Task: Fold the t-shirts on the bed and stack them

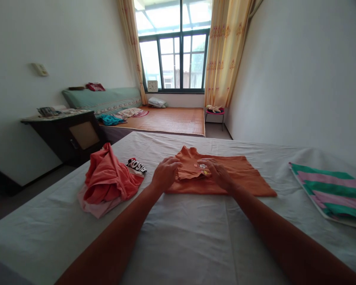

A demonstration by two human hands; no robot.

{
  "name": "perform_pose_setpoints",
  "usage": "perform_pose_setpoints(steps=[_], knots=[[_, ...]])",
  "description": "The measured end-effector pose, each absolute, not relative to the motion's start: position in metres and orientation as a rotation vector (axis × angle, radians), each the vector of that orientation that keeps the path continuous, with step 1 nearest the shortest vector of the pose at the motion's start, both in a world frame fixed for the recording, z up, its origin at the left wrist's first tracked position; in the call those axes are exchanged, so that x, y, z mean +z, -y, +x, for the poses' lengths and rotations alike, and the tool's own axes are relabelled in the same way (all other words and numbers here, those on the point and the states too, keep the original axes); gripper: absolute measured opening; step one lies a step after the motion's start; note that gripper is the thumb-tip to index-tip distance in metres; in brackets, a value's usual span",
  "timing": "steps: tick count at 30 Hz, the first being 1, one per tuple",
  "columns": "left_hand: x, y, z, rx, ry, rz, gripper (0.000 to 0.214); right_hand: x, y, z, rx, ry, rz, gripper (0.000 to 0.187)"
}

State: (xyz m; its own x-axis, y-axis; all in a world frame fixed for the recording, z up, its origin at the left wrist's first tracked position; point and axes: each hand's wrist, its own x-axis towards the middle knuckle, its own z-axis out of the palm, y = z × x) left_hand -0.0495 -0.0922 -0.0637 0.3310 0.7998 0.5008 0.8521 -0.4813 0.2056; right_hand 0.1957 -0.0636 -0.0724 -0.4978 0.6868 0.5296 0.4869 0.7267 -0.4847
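Note:
An orange shirt (240, 174) lies partly folded on the white sheet of the bed (180, 237), its collar end turned toward the left. My left hand (165, 172) rests at the shirt's left edge with its fingers curled over the folded sleeve part. My right hand (216, 171) presses on the middle of the shirt beside a small printed picture, fingers bent and pinching the cloth. Both forearms reach in from the bottom of the view.
A heap of coral and pink clothes (108, 182) lies to the left, a black-and-white printed piece (137, 165) beside it. A striped green and pink folded cloth (332, 192) sits at the right edge. Beyond stand a dark cabinet (68, 136), a mat bed (169, 118), a window.

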Motion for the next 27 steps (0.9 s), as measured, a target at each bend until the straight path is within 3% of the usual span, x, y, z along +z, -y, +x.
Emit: perform_pose_setpoints(steps=[2, 6, 10, 16, 19, 24, 27], knots=[[-0.074, 0.097, -0.038, -0.662, 1.470, -2.632, 0.038, -0.077, 0.068, 0.190, 0.340, 2.352, -0.870, 0.047], [-0.090, 0.108, -0.029, -0.238, 1.456, -2.790, 0.071, -0.088, 0.083, 0.186, 0.355, 2.682, -0.956, 0.064], [-0.081, 0.112, -0.037, -0.027, 1.441, -2.897, 0.086, -0.084, 0.085, 0.197, 0.454, 2.765, -1.076, 0.070], [-0.070, 0.109, -0.048, -0.072, 1.324, -2.967, 0.058, -0.062, 0.069, 0.234, 0.582, 2.728, -1.130, 0.067], [-0.073, 0.110, -0.050, -0.105, 1.285, -2.986, 0.061, -0.056, 0.070, 0.266, 0.616, 2.747, -1.033, 0.074], [-0.077, 0.110, -0.047, -0.217, 1.349, -2.952, 0.058, -0.069, 0.092, 0.346, 0.482, 2.875, -1.148, 0.080], [-0.078, 0.108, -0.042, -0.325, 1.374, -2.919, 0.051, -0.083, 0.105, 0.383, 0.209, 2.711, -1.361, 0.071]])
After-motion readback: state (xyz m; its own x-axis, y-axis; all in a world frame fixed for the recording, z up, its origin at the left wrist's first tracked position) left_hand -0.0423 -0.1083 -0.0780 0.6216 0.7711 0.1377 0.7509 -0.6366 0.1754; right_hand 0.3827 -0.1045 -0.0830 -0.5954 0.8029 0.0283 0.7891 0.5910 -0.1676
